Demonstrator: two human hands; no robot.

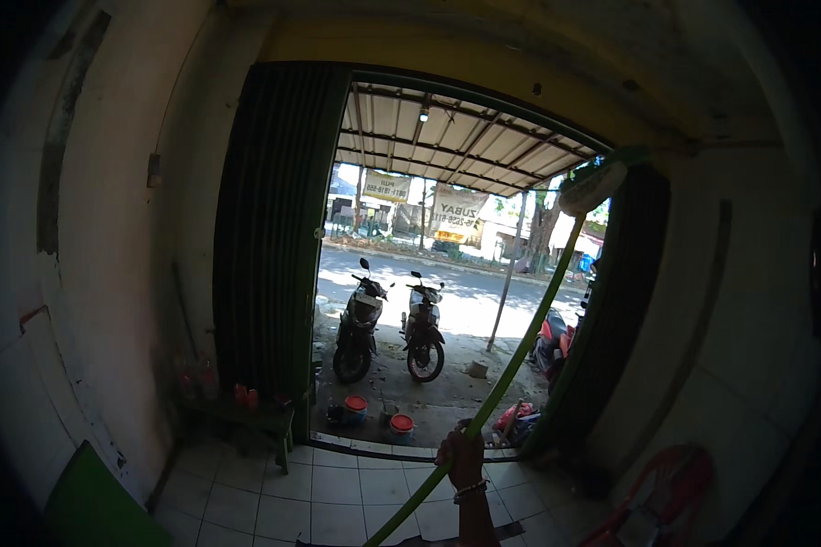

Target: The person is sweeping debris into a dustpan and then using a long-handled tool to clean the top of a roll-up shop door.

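Observation:
My right hand (pixel 461 456), with a bracelet on the wrist, is shut on a long green pole (pixel 520 351). The pole slants from the lower edge up to the right. Its pale brush head (pixel 593 187) is by the upper right corner of the doorway, near the top of the right shutter. My left hand is not in view.
Dark folding shutters stand at the left (pixel 274 237) and right (pixel 620 301) of the open doorway. Two motorcycles (pixel 360 328) (pixel 424 333) are parked outside. A low bench (pixel 255 424), orange-lidded buckets (pixel 356 406), a red plastic chair (pixel 675 497) and a green board (pixel 91 510) stand around the tiled floor (pixel 337 492).

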